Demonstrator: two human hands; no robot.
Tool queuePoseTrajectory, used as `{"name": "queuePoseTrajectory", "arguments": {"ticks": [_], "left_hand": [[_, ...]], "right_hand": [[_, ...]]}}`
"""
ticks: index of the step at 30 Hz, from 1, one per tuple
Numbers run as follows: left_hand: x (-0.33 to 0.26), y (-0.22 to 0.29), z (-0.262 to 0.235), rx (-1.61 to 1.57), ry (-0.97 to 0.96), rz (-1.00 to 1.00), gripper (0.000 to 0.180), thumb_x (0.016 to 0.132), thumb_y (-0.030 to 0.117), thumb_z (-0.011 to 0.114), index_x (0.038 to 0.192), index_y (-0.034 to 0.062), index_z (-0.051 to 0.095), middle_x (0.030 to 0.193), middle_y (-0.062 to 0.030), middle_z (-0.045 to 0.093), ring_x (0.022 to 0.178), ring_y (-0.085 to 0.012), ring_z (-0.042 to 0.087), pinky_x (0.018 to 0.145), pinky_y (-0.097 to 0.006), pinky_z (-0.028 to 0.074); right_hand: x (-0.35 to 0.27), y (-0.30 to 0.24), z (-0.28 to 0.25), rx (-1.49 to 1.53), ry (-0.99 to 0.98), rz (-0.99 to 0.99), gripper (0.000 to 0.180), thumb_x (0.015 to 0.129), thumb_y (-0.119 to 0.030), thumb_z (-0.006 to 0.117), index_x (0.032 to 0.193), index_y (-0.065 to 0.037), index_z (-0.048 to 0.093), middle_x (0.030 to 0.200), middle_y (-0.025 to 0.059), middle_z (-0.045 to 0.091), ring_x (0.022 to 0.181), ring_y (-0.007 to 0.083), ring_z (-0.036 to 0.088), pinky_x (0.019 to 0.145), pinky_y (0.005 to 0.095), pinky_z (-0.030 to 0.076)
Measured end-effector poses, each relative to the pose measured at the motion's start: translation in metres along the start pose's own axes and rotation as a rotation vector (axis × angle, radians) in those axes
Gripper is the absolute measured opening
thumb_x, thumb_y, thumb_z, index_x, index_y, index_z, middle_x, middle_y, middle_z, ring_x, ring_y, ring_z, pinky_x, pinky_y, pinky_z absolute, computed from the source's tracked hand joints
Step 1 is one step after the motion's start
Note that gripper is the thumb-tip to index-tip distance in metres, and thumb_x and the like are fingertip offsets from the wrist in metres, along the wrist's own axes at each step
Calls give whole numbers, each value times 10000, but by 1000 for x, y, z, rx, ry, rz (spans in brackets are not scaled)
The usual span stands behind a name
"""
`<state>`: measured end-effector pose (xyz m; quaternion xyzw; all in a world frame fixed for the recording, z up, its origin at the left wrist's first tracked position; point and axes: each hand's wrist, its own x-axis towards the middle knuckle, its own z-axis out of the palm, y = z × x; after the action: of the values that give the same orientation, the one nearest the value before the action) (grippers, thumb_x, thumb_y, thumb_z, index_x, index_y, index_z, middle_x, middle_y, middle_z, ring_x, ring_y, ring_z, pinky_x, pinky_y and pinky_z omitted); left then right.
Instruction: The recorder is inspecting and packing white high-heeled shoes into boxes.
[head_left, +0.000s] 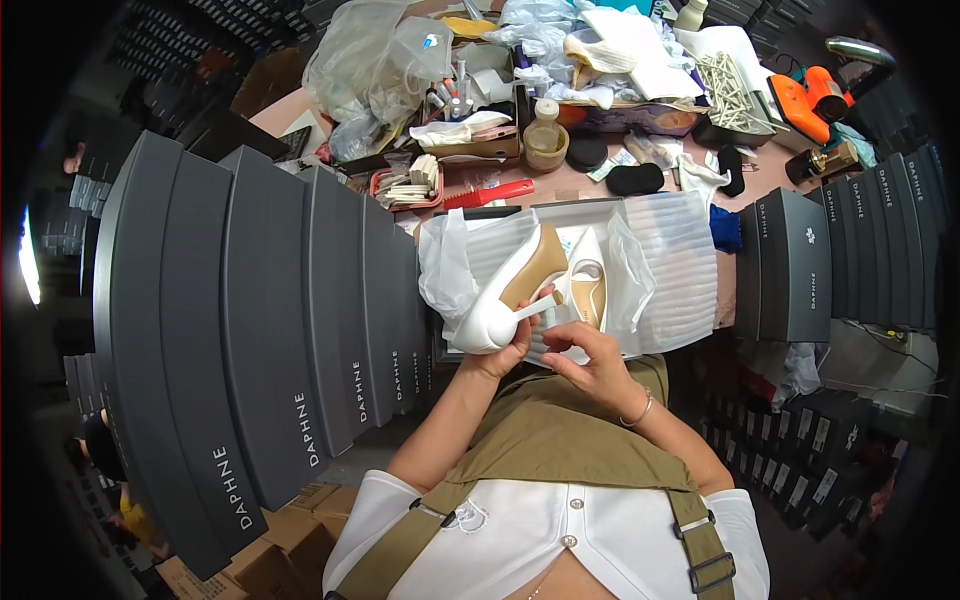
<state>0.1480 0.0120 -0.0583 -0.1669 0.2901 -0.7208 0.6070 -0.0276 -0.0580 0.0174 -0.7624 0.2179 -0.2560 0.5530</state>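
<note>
A white high-heeled shoe (487,322) with a tan sole is in my left hand (516,348); its sole is turned up and its toe points away from me. The fingers wrap around the heel end, and part of the palm is behind the shoe. Close to the right of the heel, my right hand (592,360) has bent fingers with a small gap between thumb and forefinger, and nothing shows in it. Below both hands lies an opened shoe box (575,212) lined with white tissue paper (628,262). A second white shoe (600,290) rests inside it.
Tall dark shoe boxes (265,330) stand in a row at left, with more boxes (785,265) at right. Ribbed white wrapping (680,270) spreads beside the opened box. Beyond lie a red-handled tool (492,194), a bottle (546,130), black pads (635,180) and an orange tool (797,108).
</note>
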Motion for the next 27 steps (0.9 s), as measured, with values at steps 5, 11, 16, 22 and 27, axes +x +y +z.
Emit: {"name": "queuePoseTrajectory", "arguments": {"ticks": [5,11,16,22,27], "left_hand": [[1,-5,4,182,-27,73,591,933,213,517,1406,-36,265,1248,-229,474,926,-262,589,810,-373,561],[2,-32,44,1270,306,571,421,934,115,433,1330,-3,352,1161,-166,546,948,-203,609,775,-306,530],[13,-43,26,1791,288,898,426,948,137,401,1351,22,325,1174,-146,541,967,-208,606,793,-316,525],[6,-20,36,1280,351,326,374,937,130,471,1296,38,416,1030,-124,627,817,-193,654,693,-305,560],[-8,-10,17,1092,219,85,305,939,196,508,1185,15,505,943,-120,600,702,-172,614,588,-277,533]], "right_hand": [[-3,1,-3,75,74,85,320,812,-119,712,1084,-1,592,949,113,637,821,201,631,745,300,496],[-7,7,-24,-53,152,200,471,851,-267,685,1218,-19,526,1077,125,617,1018,222,581,872,331,446],[-12,17,-14,482,12,351,741,849,-272,695,1431,-40,299,1196,166,574,1084,206,558,903,325,450],[0,-23,-31,80,-138,189,505,814,-184,728,1266,-54,543,1050,90,630,724,123,590,629,255,494],[4,-51,-32,11,-97,-11,381,787,-120,737,1144,-51,620,841,54,635,565,106,542,533,250,456]]}}
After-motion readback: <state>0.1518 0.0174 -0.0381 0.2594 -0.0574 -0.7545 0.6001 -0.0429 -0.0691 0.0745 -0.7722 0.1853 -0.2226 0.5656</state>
